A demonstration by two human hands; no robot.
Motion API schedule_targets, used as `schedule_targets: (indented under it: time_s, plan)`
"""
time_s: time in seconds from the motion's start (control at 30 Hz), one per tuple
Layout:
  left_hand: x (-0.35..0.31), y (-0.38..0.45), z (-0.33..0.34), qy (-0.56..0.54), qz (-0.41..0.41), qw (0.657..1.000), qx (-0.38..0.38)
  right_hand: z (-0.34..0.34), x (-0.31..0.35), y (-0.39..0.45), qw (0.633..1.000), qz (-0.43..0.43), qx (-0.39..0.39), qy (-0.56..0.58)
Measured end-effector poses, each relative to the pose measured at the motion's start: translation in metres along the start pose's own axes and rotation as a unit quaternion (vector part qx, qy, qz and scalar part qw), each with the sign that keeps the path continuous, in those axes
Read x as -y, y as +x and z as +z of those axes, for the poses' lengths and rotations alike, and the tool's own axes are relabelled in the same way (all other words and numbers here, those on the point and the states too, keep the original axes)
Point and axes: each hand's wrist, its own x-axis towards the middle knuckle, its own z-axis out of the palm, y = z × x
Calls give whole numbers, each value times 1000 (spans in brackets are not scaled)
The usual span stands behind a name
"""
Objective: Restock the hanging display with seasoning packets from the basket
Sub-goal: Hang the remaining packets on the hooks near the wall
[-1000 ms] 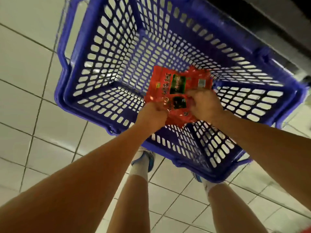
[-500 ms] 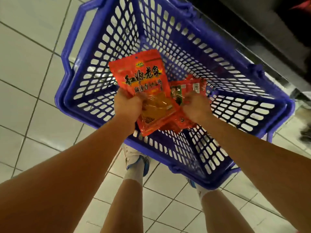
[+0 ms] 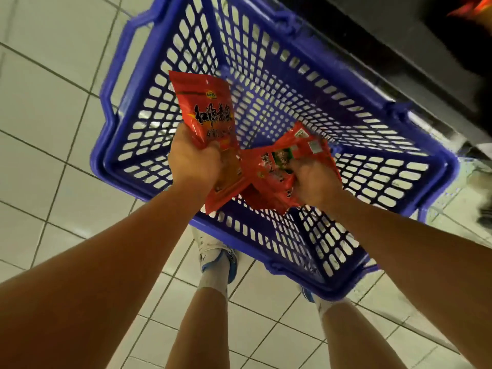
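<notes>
A blue plastic basket stands on the tiled floor below me. My left hand grips a red seasoning packet by its lower part, front side with black lettering facing up. My right hand grips a second red packet, back side up and crumpled, beside the first. Both packets are held above the basket's near side and overlap near their lower ends. The basket's mesh floor shows no other packets where it is visible.
A dark shelf base runs along the top right behind the basket. A bit of red packaging shows at the top right corner. My legs and white shoes stand at the basket's near edge on pale floor tiles.
Both hands held packets together low in the basket a second ago. My left hand has since drawn one packet apart, turned its front up and lifted it; the right keeps the other.
</notes>
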Motion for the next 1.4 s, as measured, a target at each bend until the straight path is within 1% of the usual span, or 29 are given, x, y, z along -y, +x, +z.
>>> schedule_targets:
  time_s: [0.1,0.2,0.27,0.3,0.37,0.4,0.47,0.53,0.63,0.73,0.8,0.87,0.93,1.0,1.03,1.1,1.17,1.2,1.27,1.4]
  plan:
    - [-30,-22,-16,-34,12,999,-20,-40,-5,-30,985,30,-41,166]
    - [-66,-51,-36,-77,26,996,-30,-71,-11,-71,953,80,-26,293]
    - [-89,-73,-52,-73,57,995,-25,-92,-9,-100,907,140,-40,395]
    - [-99,-85,-61,-59,73,996,-17,-102,-8,-116,876,174,-60,447]
    - [-118,-110,-81,-42,91,995,13,-128,2,-152,792,217,-88,564]
    - [-125,-123,-91,-39,96,994,26,-141,8,-171,761,225,-93,601]
    - [-144,-157,-113,-18,115,993,37,-168,20,-209,733,215,-103,637]
    - [-167,-197,-135,-9,124,991,42,-204,33,-249,715,180,-114,666]
    - [-206,-264,-168,-54,135,988,47,-263,57,-309,707,138,-161,674]
    - [-246,-330,-204,-90,167,981,28,-326,74,-374,734,93,-275,614]
    - [-275,-375,-230,-122,193,973,27,-372,83,-423,752,55,-332,566]
    - [-308,-417,-256,-147,202,967,49,-418,90,-476,762,16,-382,523]
    - [-342,-456,-280,-166,215,958,88,-459,96,-529,769,-14,-413,488]
    - [-377,-488,-302,-182,246,945,113,-493,102,-580,765,-30,-452,457]
    - [-394,-502,-311,-188,268,937,125,-507,102,-602,754,-38,-479,447]
    - [-426,-531,-324,-190,323,914,157,-532,101,-645,716,-47,-533,449]
    - [-458,-561,-334,-184,388,885,182,-555,101,-686,660,-48,-591,461]
    - [-473,-576,-338,-172,420,872,183,-565,100,-705,637,-50,-615,462]
    - [-501,-606,-345,-168,461,849,194,-583,98,-742,610,-55,-653,444]
    - [-552,-665,-345,-174,519,798,251,-613,90,-819,556,-52,-732,389]
